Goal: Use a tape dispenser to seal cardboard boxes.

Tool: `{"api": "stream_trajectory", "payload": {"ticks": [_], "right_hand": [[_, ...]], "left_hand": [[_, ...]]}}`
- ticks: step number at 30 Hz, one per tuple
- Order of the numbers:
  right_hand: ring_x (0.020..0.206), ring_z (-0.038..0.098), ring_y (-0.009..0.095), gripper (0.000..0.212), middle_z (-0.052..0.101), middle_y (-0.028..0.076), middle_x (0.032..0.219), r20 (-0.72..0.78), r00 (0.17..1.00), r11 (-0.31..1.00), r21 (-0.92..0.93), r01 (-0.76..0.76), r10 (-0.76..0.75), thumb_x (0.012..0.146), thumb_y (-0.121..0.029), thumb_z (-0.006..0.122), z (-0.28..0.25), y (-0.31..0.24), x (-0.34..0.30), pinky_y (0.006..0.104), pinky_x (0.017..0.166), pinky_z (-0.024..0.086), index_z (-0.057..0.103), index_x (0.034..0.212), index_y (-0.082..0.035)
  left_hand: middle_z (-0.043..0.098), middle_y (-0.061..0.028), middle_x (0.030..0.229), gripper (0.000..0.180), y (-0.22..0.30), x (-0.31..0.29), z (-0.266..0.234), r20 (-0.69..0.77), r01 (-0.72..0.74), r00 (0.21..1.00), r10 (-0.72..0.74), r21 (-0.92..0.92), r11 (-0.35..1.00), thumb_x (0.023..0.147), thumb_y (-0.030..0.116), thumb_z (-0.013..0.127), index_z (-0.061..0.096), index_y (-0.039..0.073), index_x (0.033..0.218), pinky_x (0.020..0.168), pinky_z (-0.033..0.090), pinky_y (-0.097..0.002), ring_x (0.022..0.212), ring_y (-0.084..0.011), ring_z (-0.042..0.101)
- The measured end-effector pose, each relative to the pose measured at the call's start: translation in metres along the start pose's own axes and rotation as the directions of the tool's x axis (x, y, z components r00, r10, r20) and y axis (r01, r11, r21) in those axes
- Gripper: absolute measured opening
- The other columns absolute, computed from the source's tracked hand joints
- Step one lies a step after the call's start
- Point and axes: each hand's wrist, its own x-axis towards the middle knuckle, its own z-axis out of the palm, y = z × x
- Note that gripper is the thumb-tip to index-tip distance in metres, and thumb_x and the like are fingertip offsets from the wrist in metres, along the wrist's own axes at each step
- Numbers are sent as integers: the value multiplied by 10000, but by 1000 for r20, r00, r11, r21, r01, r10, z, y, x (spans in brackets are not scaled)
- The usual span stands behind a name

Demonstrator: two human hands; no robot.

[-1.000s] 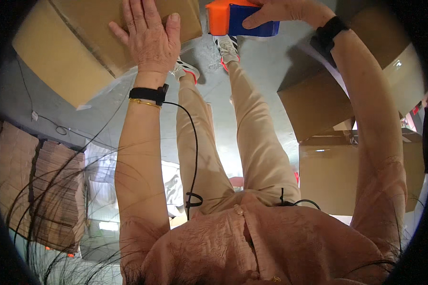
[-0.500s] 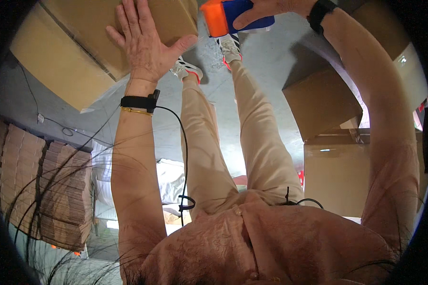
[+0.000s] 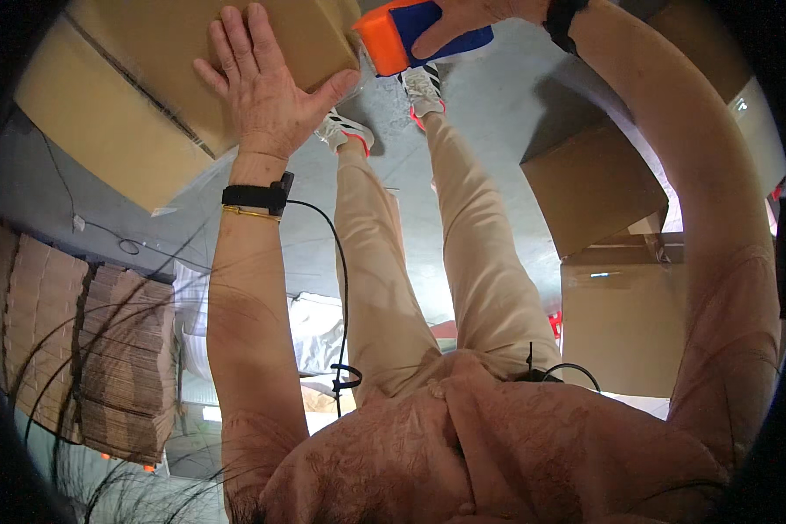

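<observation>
- Plainly, in the head view, my two hands are well apart, with the far right part of the cardboard box [image 3: 166, 52] between them.
- My left hand [image 3: 266, 100] lies flat on that box, fingers spread and gripping nothing, its thumb stretched right toward the box's near right corner.
- My right hand [image 3: 467, 19] is closed on an orange-and-blue tool [image 3: 445, 37], thumb across the blue body; I cannot see how the other fingers wrap it.
- The tool sits just right of the box; its long axis runs left to right, tilted slightly, with the orange end facing the box. Whether they touch, I cannot tell.
- From my right hand the box lies to the left; my left hand is the nearer one, already on it.
</observation>
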Motion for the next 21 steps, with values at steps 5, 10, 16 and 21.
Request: {"api": "stream_trajectory", "payload": {"ticks": [5, 10, 16, 21], "right_hand": [[953, 700, 345, 760, 742, 177, 1003, 19, 999, 998, 61, 33, -34, 737, -670, 744, -16, -12, -8, 425, 857, 541, 719, 1134, -22], [950, 701, 348, 801, 739, 182, 1001, 44, 999, 998, -57, -22, 25, 724, -704, 735, -14, -13, 1, 431, 847, 543, 720, 1122, -9], [954, 702, 345, 812, 739, 179, 1014, 18, 999, 999, -42, -32, 33, 726, -710, 731, -8, -11, 0, 431, 848, 545, 715, 1137, -10], [957, 704, 343, 821, 739, 176, 1025, -2, 999, 999, -32, -39, 39, 728, -715, 727, -5, -10, -1, 430, 849, 548, 710, 1149, -10]], "left_hand": [[98, -286, 1649, 1354, 1, -1, -4, 18, 33, 999, -33, -8, 999, 703, 871, 635, 107, 3, 1598, 1151, 22, -723, 1530, -474, 54], [111, -252, 1661, 1406, -2, -1, 4, 15, 68, 998, -67, -41, 997, 636, 894, 659, 96, 56, 1614, 1140, -16, -733, 1544, -437, 31], [109, -254, 1661, 1373, -4, -3, 5, 4, 46, 999, -46, -49, 998, 667, 874, 659, 108, 41, 1610, 1142, -17, -728, 1544, -439, 28], [101, -264, 1658, 1364, -3, -3, 3, 22, 45, 999, -43, -61, 997, 680, 855, 668, 113, 20, 1604, 1141, -24, -731, 1540, -451, 26]]}}
